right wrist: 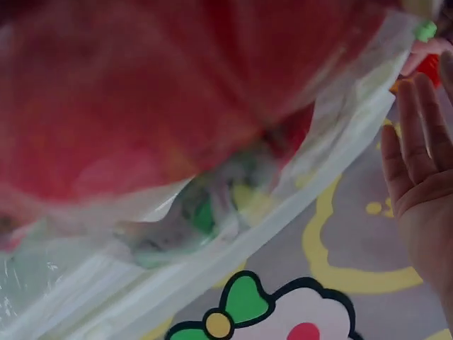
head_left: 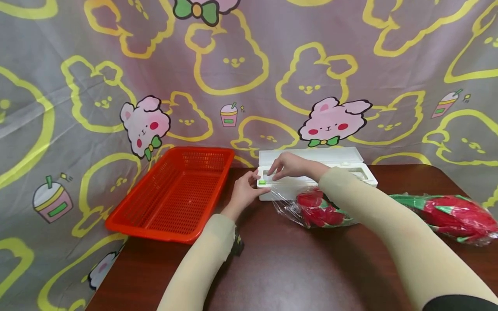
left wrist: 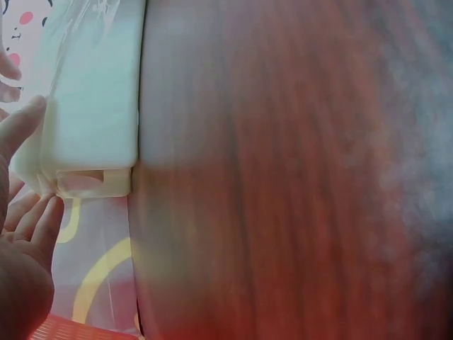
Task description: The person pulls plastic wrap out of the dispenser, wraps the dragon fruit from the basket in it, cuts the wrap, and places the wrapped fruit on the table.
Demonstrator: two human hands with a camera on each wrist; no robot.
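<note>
A long white cling film dispenser (head_left: 282,193) lies across the back of the table, its lid (head_left: 307,155) raised behind it. At its left end, my left hand (head_left: 244,190) grips the box, thumb on the front, fingers at the end and top. A small green slider (head_left: 262,182) sits beside those fingers. My right hand (head_left: 292,165) reaches down over the opening at the left part of the box. Its fingers (right wrist: 417,142) look fairly straight in the right wrist view. Clear film trails from the front of the box.
Left of the box stands a red plastic basket (head_left: 171,235). A red-and-green bundle (head_left: 315,207) in clear plastic lies before the dispenser, under my right forearm. Another such bundle (head_left: 459,216) is at the right. A patterned cloth (head_left: 249,65) hangs behind the brown table (head_left: 288,268).
</note>
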